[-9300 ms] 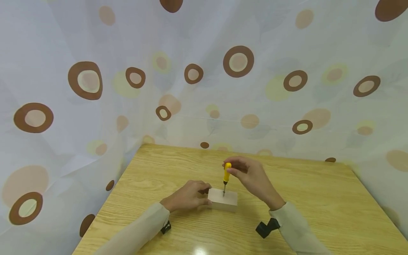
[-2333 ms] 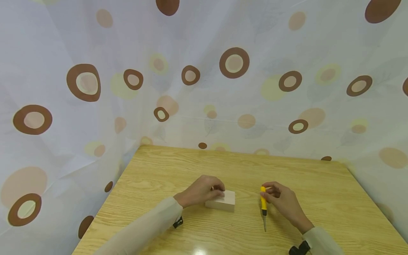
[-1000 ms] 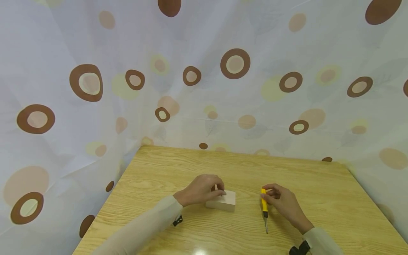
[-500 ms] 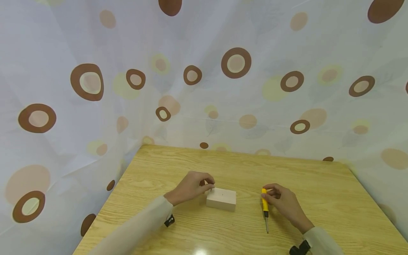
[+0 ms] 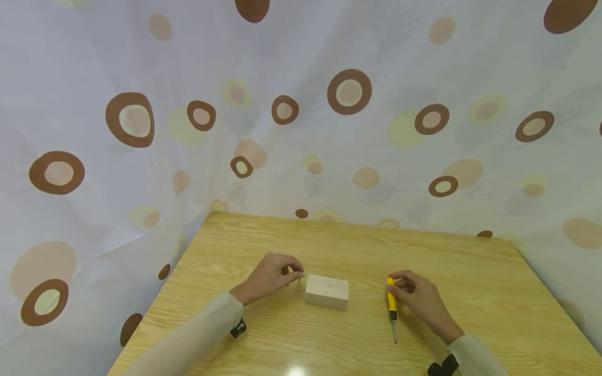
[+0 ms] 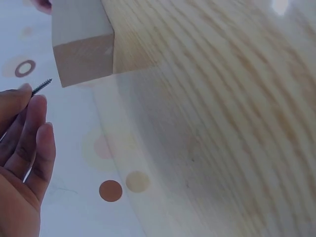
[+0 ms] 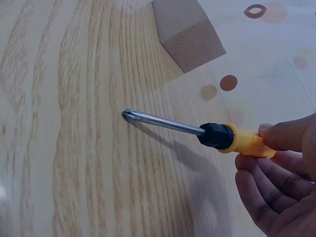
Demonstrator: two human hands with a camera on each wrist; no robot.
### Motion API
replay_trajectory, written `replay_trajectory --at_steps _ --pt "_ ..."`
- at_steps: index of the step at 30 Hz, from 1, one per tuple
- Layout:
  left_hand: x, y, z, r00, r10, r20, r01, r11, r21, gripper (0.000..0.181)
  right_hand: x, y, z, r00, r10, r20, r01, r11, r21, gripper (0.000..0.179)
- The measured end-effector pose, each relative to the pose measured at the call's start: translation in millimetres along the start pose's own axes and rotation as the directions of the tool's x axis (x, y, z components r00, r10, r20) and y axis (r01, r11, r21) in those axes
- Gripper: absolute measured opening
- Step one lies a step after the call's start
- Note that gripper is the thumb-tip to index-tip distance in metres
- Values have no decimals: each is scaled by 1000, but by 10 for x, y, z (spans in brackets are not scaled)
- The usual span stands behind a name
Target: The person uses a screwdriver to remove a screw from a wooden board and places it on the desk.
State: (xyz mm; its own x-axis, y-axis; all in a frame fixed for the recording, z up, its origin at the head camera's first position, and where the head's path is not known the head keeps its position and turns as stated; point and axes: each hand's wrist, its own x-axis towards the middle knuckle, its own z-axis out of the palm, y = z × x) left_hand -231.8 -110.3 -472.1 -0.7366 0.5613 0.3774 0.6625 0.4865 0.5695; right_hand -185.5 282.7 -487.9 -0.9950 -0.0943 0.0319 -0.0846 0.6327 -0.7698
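Between thumb and fingertips my left hand pinches a small dark screw, its threaded tip sticking out in the left wrist view. Just to the right of that hand lies a pale wooden block with a small dark hole in its top. Further right, my right hand holds a yellow-handled Phillips screwdriver by the end of its handle. The shaft points down toward the near side of the table, and the cross tip shows in the right wrist view.
The block and both hands are over a light wood-grain table. A white curtain with brown and cream circles hangs behind it and along the sides. Black wrist cameras sit under both sleeves.
Earlier the screwdriver stood upright on the screw in the block; it was then moved right. My left hand has since lifted the screw off the block and carried it left, baring the hole.
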Motion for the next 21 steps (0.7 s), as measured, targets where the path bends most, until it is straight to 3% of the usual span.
replay_trajectory --at_steps 15,21 --pt "-210 -135 -59 997 -79 4 79 997 -11 9 -1 19 -4 1000 16 -15 -17 999 -49 44" --pt "-249 -194 -59 995 -101 14 100 994 36 9 17 41 -6 999 20 -25 -21 998 -59 44"
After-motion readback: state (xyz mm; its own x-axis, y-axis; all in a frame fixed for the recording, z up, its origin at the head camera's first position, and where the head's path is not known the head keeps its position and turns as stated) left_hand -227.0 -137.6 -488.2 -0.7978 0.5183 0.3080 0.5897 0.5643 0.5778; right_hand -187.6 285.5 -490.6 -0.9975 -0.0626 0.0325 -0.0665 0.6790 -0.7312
